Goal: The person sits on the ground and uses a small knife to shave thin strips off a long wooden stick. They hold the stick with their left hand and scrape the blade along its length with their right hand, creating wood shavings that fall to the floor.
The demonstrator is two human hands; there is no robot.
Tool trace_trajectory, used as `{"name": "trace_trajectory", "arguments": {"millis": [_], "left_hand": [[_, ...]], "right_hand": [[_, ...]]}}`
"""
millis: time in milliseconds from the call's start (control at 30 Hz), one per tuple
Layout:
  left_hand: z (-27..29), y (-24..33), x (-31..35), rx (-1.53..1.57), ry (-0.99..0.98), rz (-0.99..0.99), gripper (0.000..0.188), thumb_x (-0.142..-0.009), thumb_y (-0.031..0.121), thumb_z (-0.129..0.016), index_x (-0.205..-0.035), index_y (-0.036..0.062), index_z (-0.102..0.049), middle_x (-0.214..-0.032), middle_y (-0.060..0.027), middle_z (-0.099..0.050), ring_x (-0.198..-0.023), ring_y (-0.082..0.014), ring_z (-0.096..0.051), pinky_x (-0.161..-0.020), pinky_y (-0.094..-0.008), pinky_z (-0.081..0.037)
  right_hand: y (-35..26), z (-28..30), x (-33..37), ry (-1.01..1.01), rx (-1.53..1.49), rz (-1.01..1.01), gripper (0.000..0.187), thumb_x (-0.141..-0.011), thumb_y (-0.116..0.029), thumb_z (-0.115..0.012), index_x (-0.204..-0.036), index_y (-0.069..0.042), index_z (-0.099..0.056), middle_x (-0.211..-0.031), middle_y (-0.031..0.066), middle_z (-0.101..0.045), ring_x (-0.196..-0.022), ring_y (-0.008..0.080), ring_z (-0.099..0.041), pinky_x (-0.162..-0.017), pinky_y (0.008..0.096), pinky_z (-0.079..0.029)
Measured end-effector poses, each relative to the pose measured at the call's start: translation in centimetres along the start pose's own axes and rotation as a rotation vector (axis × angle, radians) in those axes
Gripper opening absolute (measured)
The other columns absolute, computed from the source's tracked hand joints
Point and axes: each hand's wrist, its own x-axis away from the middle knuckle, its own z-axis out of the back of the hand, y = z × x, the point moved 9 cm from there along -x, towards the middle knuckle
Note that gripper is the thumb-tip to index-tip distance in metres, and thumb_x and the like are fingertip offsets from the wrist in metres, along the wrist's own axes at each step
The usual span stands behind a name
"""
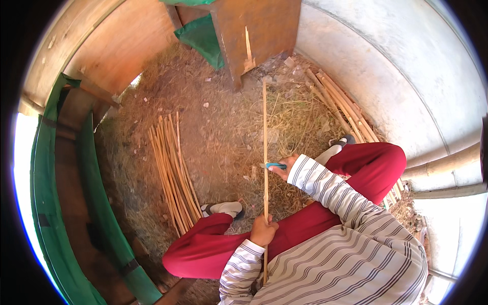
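Observation:
A long, thin bamboo strip (265,127) runs away from my lap toward the wooden panel ahead. My left hand (264,231) is wrapped round its near part, above my thigh. In my right hand (287,165) is a blue-handled utility knife (276,166), its blade against the strip about midway along. The strip's near end passes under my left forearm and rests by my striped shirt.
A bundle of bamboo strips (170,168) lies on the dirt floor left of my feet. More strips (345,104) lie by the pale curved wall (396,66) at right. Dry shavings (290,117) cover the ground ahead. Green-edged wooden benches (101,198) stand at left, a brown panel (264,30) at the back.

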Motion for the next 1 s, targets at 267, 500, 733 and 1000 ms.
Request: {"name": "trace_trajectory", "arguments": {"millis": [267, 500, 733, 1000], "left_hand": [[0.9, 1.4, 0.6, -0.03, -0.008, -0.005, 0.018, -0.071, 0.006, -0.065, -0.069, 0.0035, -0.047, -0.057, -0.0072, -0.048, -0.053, -0.0175, -0.047, -0.05, -0.0356, -0.039], [0.2, 0.4, 1.6, 0.075, -0.057, 0.063, 0.019, -0.072, 0.008, -0.066, -0.069, 0.0033, -0.047, -0.058, -0.0096, -0.047, -0.053, -0.0189, -0.046, -0.052, -0.0367, -0.04], [1.4, 2.1, 7.5, -0.136, -0.125, 0.022, 0.019, -0.072, 0.009, -0.066, -0.073, 0.0031, -0.049, -0.058, -0.0108, -0.049, -0.053, -0.0193, -0.048, -0.053, -0.0363, -0.042], [0.9, 1.0, 10.6, -0.092, -0.182, 0.104, 0.018, -0.075, 0.009, -0.066, -0.075, 0.0028, -0.049, -0.059, -0.0104, -0.047, -0.055, -0.0184, -0.046, -0.055, -0.0355, -0.043]], "right_hand": [[-1.0, 3.9, -0.3, 0.051, -0.07, -0.1, 0.067, -0.093, -0.066, -0.045, -0.113, -0.008, -0.073, -0.084, 0.0215, -0.071, -0.085, 0.0336, -0.07, -0.081, 0.0471, -0.056], [2.4, 5.9, -3.8, 0.028, 0.072, -0.176, 0.074, -0.092, -0.072, -0.042, -0.123, -0.01, -0.069, -0.073, 0.0192, -0.069, -0.071, 0.0308, -0.069, -0.077, 0.0455, -0.058], [9.7, 11.1, -6.5, 0.167, -0.03, -0.414, 0.079, -0.091, -0.073, -0.04, -0.112, -0.003, -0.071, -0.086, 0.0272, -0.069, -0.086, 0.0379, -0.069, -0.084, 0.0484, -0.055], [14.8, 14.5, -8.1, 0.322, 0.04, -0.488, 0.077, -0.092, -0.072, -0.04, -0.093, -0.003, -0.074, -0.085, 0.0234, -0.07, -0.087, 0.0375, -0.069, -0.081, 0.0489, -0.054]]}}
